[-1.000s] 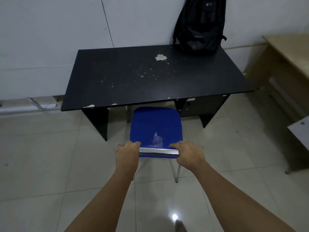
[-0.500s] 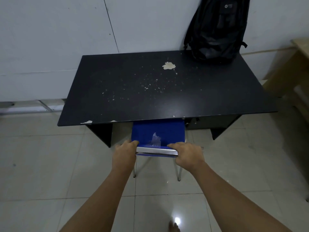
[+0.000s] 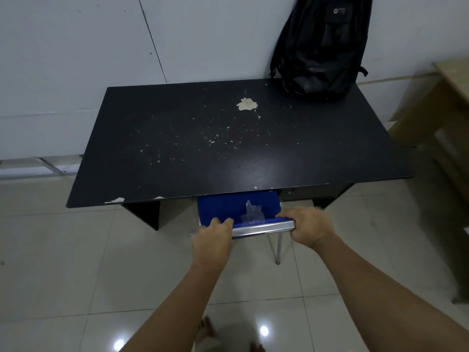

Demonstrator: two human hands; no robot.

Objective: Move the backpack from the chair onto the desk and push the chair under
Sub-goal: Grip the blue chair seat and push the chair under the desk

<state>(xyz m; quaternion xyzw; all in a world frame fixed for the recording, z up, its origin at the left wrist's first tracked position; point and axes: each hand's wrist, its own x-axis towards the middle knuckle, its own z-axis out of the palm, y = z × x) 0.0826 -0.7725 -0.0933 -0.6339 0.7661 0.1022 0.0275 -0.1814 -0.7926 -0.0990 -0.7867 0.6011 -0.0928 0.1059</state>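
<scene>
A black backpack (image 3: 320,47) stands upright on the far right corner of the black desk (image 3: 177,148), leaning against the white wall. The blue chair (image 3: 223,207) sits mostly under the desk's front edge; only the rear strip of its seat and its chrome back bar show. My left hand (image 3: 213,240) grips the left end of that bar. At the bar's right end my right hand (image 3: 304,229) is wrapped around it. One chrome leg (image 3: 278,247) shows below the bar.
A light wooden desk (image 3: 446,118) stands close on the right. White wall runs behind the black desk. Pale glossy floor tiles (image 3: 76,262) spread left and front. My bare feet (image 3: 205,329) show at the bottom edge.
The chair has slid forward under the desk, so much less blue seat shows. Both hands stayed on the back bar and moved forward with it. My view came closer to the desk.
</scene>
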